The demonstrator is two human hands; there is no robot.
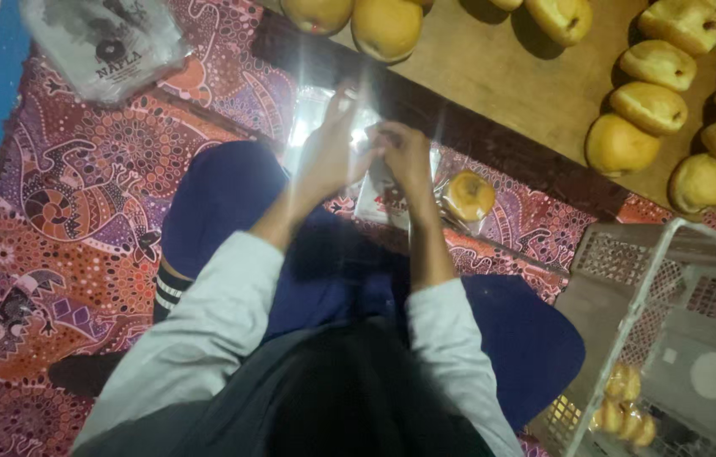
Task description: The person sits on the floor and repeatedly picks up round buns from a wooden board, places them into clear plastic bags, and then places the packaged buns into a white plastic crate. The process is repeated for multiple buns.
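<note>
I sit cross-legged on a patterned mat. My left hand [328,148] and my right hand [402,152] meet in front of me, both gripping a thin clear plastic bag [375,190] with a printed patch. The bag's top is pinched between my fingers and is blurred by glare. A golden bun wrapped in clear plastic [469,196] lies on the mat just right of my right hand. Several unwrapped golden buns [650,106] rest on a low wooden board [510,76] beyond my hands.
A stack of clear plastic bags [104,42] lies at the upper left on the mat [79,195]. A white plastic crate [671,338] stands at the lower right, with wrapped buns [624,406] inside it. A blue surface borders the mat on the far left.
</note>
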